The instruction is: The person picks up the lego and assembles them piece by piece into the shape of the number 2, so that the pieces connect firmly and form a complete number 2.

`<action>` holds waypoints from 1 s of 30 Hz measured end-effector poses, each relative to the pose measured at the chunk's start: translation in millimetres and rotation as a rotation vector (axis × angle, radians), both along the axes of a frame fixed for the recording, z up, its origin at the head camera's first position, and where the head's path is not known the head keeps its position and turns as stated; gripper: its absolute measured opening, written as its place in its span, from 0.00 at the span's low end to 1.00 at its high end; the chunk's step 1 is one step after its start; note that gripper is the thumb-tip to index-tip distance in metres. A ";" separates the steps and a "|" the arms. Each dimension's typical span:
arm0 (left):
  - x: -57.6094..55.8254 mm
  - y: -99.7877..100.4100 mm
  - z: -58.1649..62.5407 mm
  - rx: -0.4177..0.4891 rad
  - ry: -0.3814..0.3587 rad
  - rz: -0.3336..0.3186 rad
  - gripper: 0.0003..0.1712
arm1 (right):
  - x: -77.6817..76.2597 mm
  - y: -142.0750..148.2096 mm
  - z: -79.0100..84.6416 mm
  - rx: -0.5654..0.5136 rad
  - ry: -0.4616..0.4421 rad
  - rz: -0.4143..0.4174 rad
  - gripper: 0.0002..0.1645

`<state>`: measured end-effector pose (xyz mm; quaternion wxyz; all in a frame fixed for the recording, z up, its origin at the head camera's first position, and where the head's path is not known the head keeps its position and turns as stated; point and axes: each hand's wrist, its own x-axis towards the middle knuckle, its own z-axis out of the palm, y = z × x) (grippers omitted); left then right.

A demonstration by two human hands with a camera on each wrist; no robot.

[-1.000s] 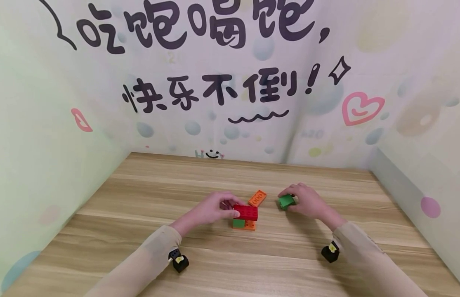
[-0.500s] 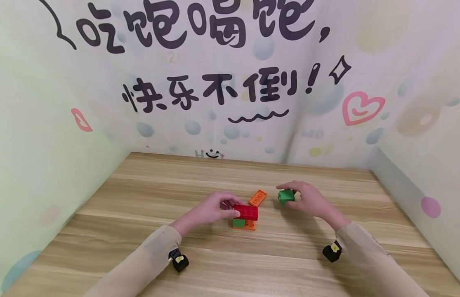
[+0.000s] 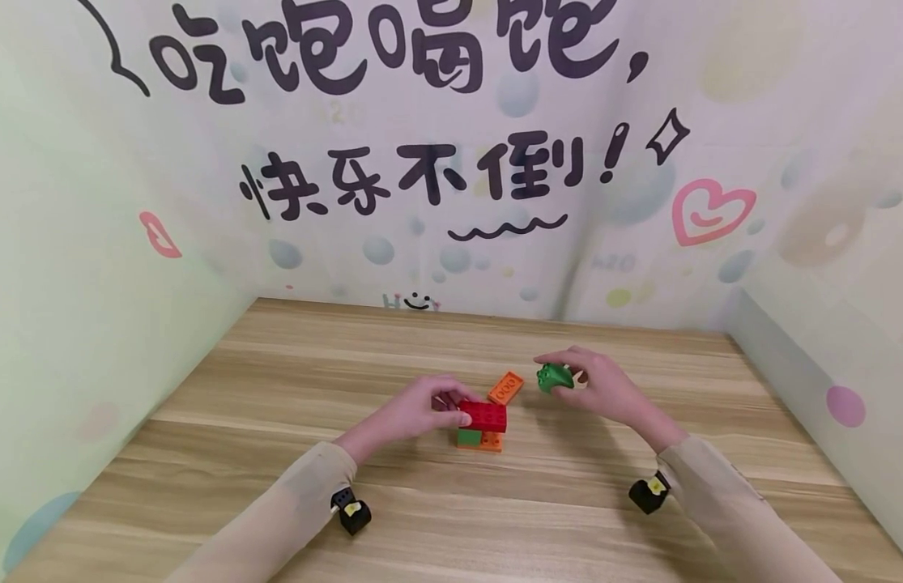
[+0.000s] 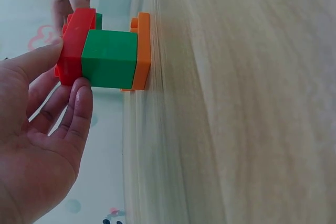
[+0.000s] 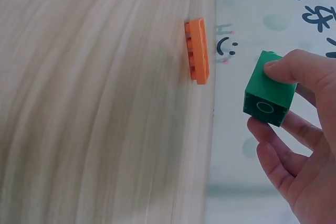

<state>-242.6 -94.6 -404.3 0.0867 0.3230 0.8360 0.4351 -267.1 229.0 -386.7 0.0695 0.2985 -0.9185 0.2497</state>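
Green box-shaped plastic brick (image 5: 265,88) is gripped by fingers of right hand (image 3: 602,390) above wood-grained bench (image 3: 451,518). Red oblong studded plastic brick (image 4: 75,51), atop smooth green plastic block (image 4: 110,59) on orange studded plastic plate (image 4: 143,51), is pinched by left hand (image 3: 418,409).

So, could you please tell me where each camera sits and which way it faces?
Head: on the head, facing forward and down at the table; left hand, right hand and sleeves show.
Left wrist: on that wrist, facing the red brick the left hand holds; part of the right hand shows.
Right wrist: on that wrist, facing the green brick in the visible right hand.
Head and right wrist views share the loose orange brick.
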 end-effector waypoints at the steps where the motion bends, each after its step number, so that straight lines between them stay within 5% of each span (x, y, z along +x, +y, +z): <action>1: 0.3 0.0 0.4 0.000 -0.008 0.006 0.15 | 0.5 -0.8 0.8 -0.004 0.001 0.002 0.29; 30: 0.3 -0.5 -5.9 0.017 -0.047 0.053 0.17 | 23.1 -35.9 19.4 -0.226 0.011 0.003 0.24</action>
